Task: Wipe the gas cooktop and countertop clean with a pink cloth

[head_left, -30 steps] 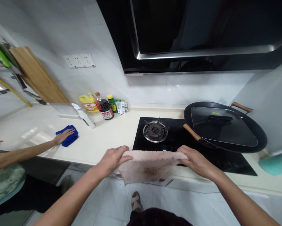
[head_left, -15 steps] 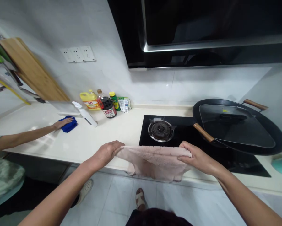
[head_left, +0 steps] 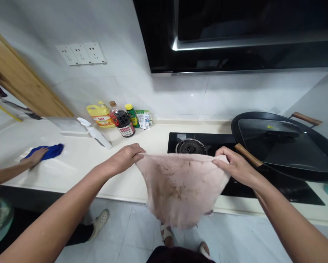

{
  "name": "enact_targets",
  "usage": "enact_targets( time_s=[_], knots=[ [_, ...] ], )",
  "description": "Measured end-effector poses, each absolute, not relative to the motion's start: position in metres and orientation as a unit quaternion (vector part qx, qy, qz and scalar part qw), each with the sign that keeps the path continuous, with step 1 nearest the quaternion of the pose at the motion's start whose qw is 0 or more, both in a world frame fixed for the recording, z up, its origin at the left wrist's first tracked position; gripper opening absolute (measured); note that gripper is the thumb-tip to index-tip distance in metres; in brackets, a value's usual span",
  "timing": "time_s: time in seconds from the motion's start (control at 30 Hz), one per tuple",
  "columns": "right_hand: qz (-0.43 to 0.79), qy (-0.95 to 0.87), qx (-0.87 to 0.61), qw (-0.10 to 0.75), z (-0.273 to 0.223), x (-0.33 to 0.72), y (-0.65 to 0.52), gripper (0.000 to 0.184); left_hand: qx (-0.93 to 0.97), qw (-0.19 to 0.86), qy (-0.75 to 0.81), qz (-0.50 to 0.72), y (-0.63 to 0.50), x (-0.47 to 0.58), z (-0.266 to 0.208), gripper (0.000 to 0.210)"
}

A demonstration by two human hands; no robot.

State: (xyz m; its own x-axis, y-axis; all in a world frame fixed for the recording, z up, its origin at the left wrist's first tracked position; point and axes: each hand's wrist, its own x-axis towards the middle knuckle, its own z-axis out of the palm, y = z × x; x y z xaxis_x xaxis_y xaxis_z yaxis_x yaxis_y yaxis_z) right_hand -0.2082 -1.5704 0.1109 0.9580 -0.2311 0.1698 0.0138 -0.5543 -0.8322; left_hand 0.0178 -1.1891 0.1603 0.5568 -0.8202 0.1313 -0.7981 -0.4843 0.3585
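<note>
A pale pink cleaning cloth (head_left: 180, 186) with brown stains hangs spread out in the air. My left hand (head_left: 125, 157) pinches its upper left corner, fingers closed. At the upper right corner my right hand (head_left: 235, 164) grips it the same way. The cloth hangs in front of the counter edge and covers the near left part of the black gas stove (head_left: 227, 140). Just behind its top edge shows a burner (head_left: 191, 147). Close to my right hand is the wooden handle (head_left: 248, 155) of a large black pan (head_left: 287, 146) with a glass lid.
At the left, another person's hand (head_left: 37, 156) presses a blue cloth (head_left: 53, 152) on the white counter (head_left: 79, 168). A white spray bottle (head_left: 95, 134), yellow jug (head_left: 101, 116), dark sauce bottle (head_left: 122, 120) and green bottle (head_left: 132, 115) stand by the wall. The black hood (head_left: 235, 54) overhangs the stove.
My hands have lifted the pink cloth and it has unfolded, showing its stained face. The other person's hand has slid left with the blue cloth. My view has shifted slightly.
</note>
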Motion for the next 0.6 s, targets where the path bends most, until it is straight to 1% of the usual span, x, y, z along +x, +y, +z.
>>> enact_targets(
  time_s=[0.1,0.13,0.23,0.3,0.33,0.4,0.5,0.53,0.6],
  knots=[
    [-0.163,0.077,-0.899,0.398,0.08,-0.166,-1.573,0.022,0.871,0.173,-0.46,0.006,-1.209,0.052,0.134,0.028],
    [-0.168,0.085,-0.907,0.377,0.071,-0.155,-1.572,0.022,0.873,0.173,-0.457,0.012,-1.215,0.06,0.125,0.028],
    [-0.174,0.105,-0.926,0.318,0.053,-0.14,-1.568,0.027,0.875,0.186,-0.445,0.033,-1.223,0.07,0.095,0.031],
    [-0.178,0.104,-0.93,0.305,0.044,-0.15,-1.561,0.031,0.876,0.197,-0.436,0.05,-1.218,0.063,0.074,0.033],
    [-0.179,0.099,-0.928,0.312,0.038,-0.161,-1.556,0.033,0.876,0.203,-0.434,0.055,-1.211,0.055,0.063,0.035],
    [-0.163,0.081,-0.917,0.356,0.018,-0.191,-1.541,0.034,0.873,0.218,-0.435,0.042,-1.189,0.032,0.037,0.037],
    [-0.088,0.067,-0.886,0.45,-0.029,-0.246,-1.513,0.03,0.866,0.274,-0.41,-0.076,-1.15,-0.007,-0.006,0.037],
    [-0.048,0.067,-0.887,0.455,-0.045,-0.261,-1.505,0.028,0.867,0.289,-0.386,-0.127,-1.139,-0.018,-0.019,0.032],
    [-0.007,0.084,-0.895,0.438,-0.074,-0.283,-1.497,0.028,0.86,0.302,-0.36,-0.197,-1.124,-0.037,-0.04,0.024]
  ],
)
